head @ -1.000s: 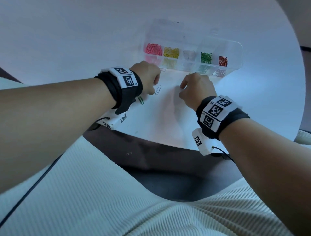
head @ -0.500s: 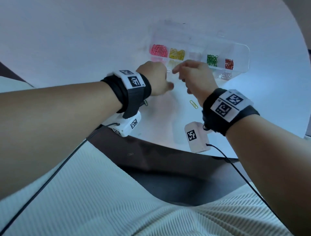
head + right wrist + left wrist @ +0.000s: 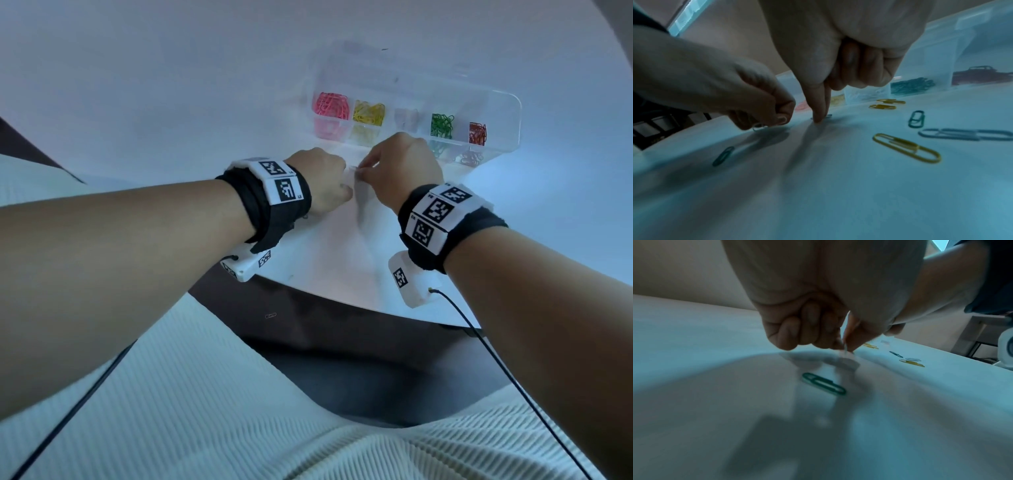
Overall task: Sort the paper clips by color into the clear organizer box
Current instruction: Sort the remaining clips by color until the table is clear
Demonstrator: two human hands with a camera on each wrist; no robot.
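The clear organizer box (image 3: 503, 113) lies at the far side of the table, holding pink (image 3: 331, 105), yellow (image 3: 369, 111), pale, green (image 3: 442, 125) and red (image 3: 477, 133) clips in separate compartments. My left hand (image 3: 345, 180) is just in front of it, with curled fingers pinching a pale paper clip (image 3: 758, 127) whose end touches the table. My right hand (image 3: 821, 117) is close beside it, thumb and forefinger together and pointing down on another pale clip (image 3: 827, 115) that lies flat; its other fingers are curled.
Loose clips lie on the white table (image 3: 171, 85): a green one (image 3: 823, 386) near my left hand, and a yellow one (image 3: 906, 147), a pale one (image 3: 966, 134), a green one (image 3: 916, 119) and two more yellow (image 3: 890, 101) towards the box. The table edge is near my lap.
My right hand has dropped from in front of the box to the table next to my left hand. The left hand has stayed about where it was.
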